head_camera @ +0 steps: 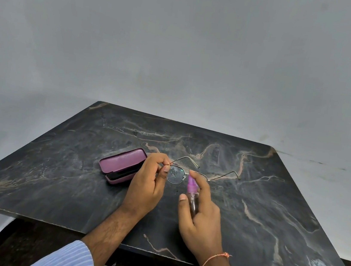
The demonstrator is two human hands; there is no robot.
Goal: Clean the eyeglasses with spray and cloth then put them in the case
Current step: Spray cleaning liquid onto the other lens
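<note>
Above the dark tabletop (273, 203) our left hand (148, 185) pinches the eyeglasses (175, 174) at the hinge; our right hand (200, 217) grips the spray bottle (192, 188), nozzle by the lens. The pink case (120, 165) lies open, left of them

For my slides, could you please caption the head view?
Left hand holds eyeglasses; right hand aims spray bottle.

a dark marble-patterned tabletop (271, 214) is sitting against a plain grey wall (182, 43), with what is possibly a dark floor (18, 246) showing beneath its near edge.
</note>
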